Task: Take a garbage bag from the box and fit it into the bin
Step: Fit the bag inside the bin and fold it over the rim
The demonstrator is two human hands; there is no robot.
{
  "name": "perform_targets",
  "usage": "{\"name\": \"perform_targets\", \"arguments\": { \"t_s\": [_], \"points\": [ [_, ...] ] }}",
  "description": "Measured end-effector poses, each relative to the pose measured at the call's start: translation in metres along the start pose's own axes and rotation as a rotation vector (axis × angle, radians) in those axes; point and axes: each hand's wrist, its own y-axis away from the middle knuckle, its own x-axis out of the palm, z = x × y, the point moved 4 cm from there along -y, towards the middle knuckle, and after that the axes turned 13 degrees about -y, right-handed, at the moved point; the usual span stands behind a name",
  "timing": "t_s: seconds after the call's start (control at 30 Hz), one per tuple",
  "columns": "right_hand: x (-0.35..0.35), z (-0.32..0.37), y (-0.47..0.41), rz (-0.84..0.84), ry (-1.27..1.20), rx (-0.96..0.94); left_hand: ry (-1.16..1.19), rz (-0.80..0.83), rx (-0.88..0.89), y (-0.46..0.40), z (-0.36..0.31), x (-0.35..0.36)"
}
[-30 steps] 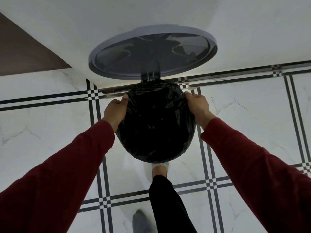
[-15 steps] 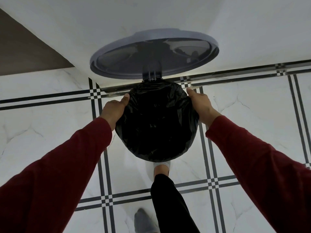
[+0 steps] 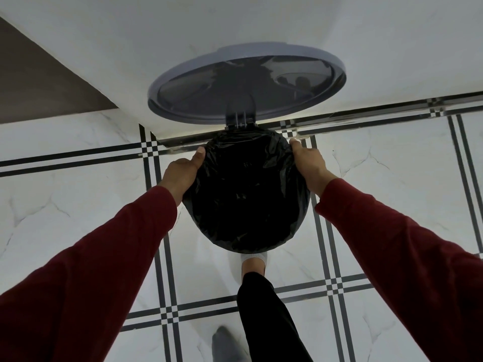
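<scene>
Head cam looking straight down, so starting with my hands: left hand [image 3: 180, 173] is clamped on the left side of the bin rim with the garbage bag [image 3: 247, 194] plastic under it, thumb pointing up along the edge, fingers curled down the outside where I can't see them. Right hand [image 3: 309, 163] is doing the same thing on the right side, gripping the bag's edge against the rim, fingertips up near the back corner by the wall. So both hands are closed on the bag, one on each side, pretty much opposite each other.

Bag is black and crinkly and it covers the whole round opening of the bin, folded over the rim all the way around as far as I can see. You can't actually see any of the bin body, it's all hidden under the plastic.

Behind it the lid [image 3: 245, 82] is flipped up on its hinge [image 3: 240, 121], grey, leaning back against the white wall [image 3: 261, 19]. My foot [image 3: 253, 262] in a white sock is right at the front base of the bin, black trouser leg coming down to it; whether it's on a pedal I can't tell. Dark red sleeves [image 3: 117, 257] on both arms. Floor [image 3: 65, 205] is white marble-look tile with black striped borders.
</scene>
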Motion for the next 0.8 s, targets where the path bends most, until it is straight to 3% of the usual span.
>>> {"name": "perform_targets", "arguments": {
  "t_s": [0.2,0.3,0.4,0.47,0.6,0.8],
  "points": [
    [-0.011,0.008,0.010,-0.118,0.094,-0.082,0.110,-0.025,-0.041,0.005,0.006,0.002],
    [-0.032,-0.007,0.038,-0.318,-0.089,-0.143,0.213,-0.294,-0.198,0.027,0.021,-0.003],
    [-0.038,-0.040,0.080,-0.424,-0.342,-0.021,0.388,-0.469,-0.296,0.053,0.038,-0.001],
    [-0.030,-0.062,0.100,-0.377,-0.503,0.136,0.536,-0.383,-0.367,0.068,0.051,0.014],
    [-0.016,-0.082,0.118,-0.188,-0.727,0.338,0.908,0.079,-0.418,0.102,0.056,0.051],
    [-0.019,-0.084,0.118,-0.061,-0.860,0.433,1.018,0.083,-0.446,0.104,0.055,0.056]
  ]
}}
